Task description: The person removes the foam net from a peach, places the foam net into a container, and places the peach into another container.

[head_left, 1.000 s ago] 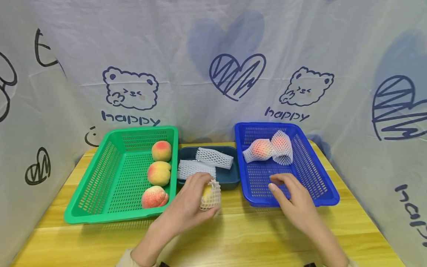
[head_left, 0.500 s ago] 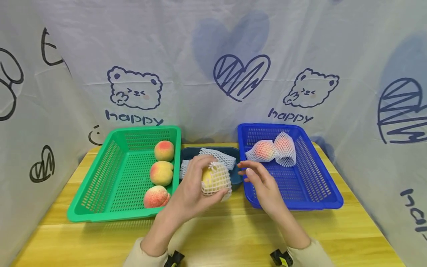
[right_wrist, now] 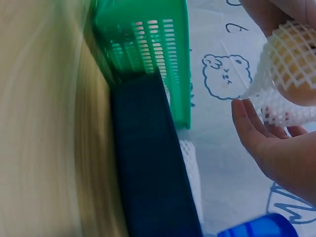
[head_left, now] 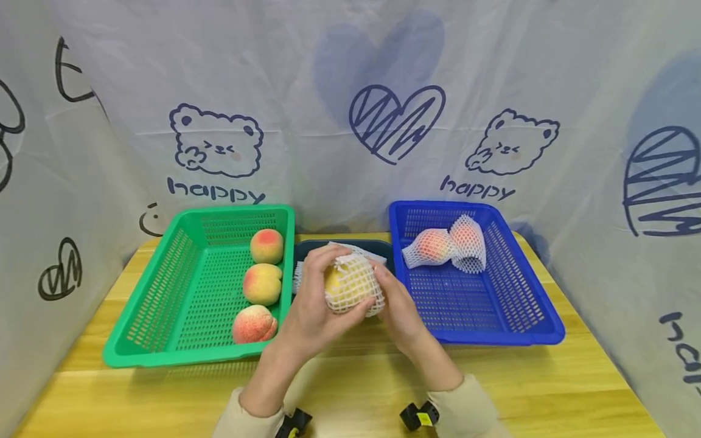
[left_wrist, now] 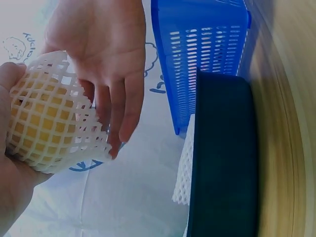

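In the head view, my left hand (head_left: pixel 311 313) grips a yellow peach (head_left: pixel 341 281) wrapped in a white foam net sleeve (head_left: pixel 358 286). It is held up above the table's middle, in front of the dark tray. My right hand (head_left: pixel 404 316) is at the right side of the netted peach, its fingers fairly straight along the sleeve. The left wrist view has the sleeve's loose end (left_wrist: pixel 96 140) reaching past the fruit towards the right hand (left_wrist: pixel 106 64). In the right wrist view, right fingertips (right_wrist: pixel 239 106) are right at the sleeve's edge.
A green basket (head_left: pixel 159 360) at left holds three bare peaches (head_left: pixel 263 284). At right, a blue basket (head_left: pixel 493 337) has two netted peaches (head_left: pixel 434 246). Between them stands a dark tray (head_left: pixel 309 244) with white foam sleeves (head_left: pixel 372 252), partly hidden by the hands. A printed cloth (head_left: pixel 306 152) hangs behind.
My left hand has lifted the netted peach slightly and moved it right. My right hand has come left from over the blue basket to the fruit's side.
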Tool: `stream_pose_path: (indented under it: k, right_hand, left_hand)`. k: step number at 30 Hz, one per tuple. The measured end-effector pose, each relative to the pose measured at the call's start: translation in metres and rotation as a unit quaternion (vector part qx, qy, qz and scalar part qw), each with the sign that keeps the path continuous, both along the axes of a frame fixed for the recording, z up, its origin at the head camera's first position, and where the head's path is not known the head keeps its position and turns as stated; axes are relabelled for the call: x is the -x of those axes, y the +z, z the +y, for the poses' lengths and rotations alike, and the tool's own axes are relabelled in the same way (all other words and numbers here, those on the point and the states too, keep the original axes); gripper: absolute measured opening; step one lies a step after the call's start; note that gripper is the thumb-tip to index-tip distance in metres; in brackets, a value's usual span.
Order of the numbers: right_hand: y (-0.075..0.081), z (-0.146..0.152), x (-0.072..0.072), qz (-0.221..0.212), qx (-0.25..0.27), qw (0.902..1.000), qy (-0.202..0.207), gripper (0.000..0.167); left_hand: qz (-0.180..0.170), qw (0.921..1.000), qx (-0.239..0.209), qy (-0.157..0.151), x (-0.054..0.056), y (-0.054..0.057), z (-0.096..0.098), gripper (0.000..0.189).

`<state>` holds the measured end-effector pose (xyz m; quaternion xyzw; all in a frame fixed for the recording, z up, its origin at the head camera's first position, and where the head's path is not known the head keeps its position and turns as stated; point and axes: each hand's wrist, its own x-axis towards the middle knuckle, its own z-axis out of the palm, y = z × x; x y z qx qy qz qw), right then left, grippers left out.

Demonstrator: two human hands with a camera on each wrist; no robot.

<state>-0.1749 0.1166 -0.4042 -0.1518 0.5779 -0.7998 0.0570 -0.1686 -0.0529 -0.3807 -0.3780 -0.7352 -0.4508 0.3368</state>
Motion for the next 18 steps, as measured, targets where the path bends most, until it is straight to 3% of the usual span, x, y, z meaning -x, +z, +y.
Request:
stream_pose_path:
  k: [4, 12, 18]
  right_hand:
    - [-0.004, -0.009, 0.001, -0.029, 0.031, 0.9990, 0.013, 0.058]
    - [-0.008, -0.008, 0.000, -0.046, 0.061, 0.9965, 0.033, 0.062]
    - [-0.007, -0.005, 0.003, -0.047, 0.095, 0.9935, 0.041, 0.048]
  left_hand:
    - [0.003, 1.0000, -0.004, 0.001, 0.003, -0.002, -0.001, 0.070]
    - [-0.007, 0.9999, -0.009, 0.008, 0.003, -0.011, 0.006, 0.077]
    - [-0.008, 0.9996, -0.002, 0.027, 0.004, -0.015, 0.010, 0.080]
